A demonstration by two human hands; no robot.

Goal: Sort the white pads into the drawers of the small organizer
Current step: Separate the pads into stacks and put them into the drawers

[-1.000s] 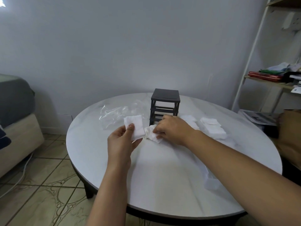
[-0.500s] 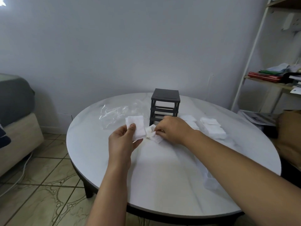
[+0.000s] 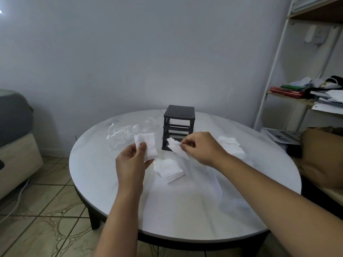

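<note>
Round table [image 3: 104, 182], near edge toward the person. On its near-right part lies something translucent [image 3: 220, 188]; cannot tell what it is. Further in, about centre of the table, a small stack of white pads [image 3: 169, 170] lies flat, just below and between the two hands. Left hand [image 3: 130, 164] is raised above the table, thumb and fingers pinching one flat pad [image 3: 147, 145] by its lower-left corner. That pad stands upright, face to the camera, roughly square, slightly taller than wide. Right hand [image 3: 203, 147] pinches a second, rumpled pad [image 3: 176, 148] at the fingertips, its long axis running diagonally from upper left to lower right. The hands are apart and the two pads do not touch. Key relation: the dark organizer [image 3: 179, 127] stands straight beyond the hands, toward the far edge, front facing the person. The right hand's pad overlaps its lowest slot in view, so the right hand is nearer and a short forward push likely feeds it. The left pad sits left of the frame and would need to go right and forward. Slots look open; drawers not clearly seen. Another pile of pads [image 3: 231, 146] lies toward the right edge, a clear plastic bag [image 3: 123, 134] toward the far-left edge.
</note>
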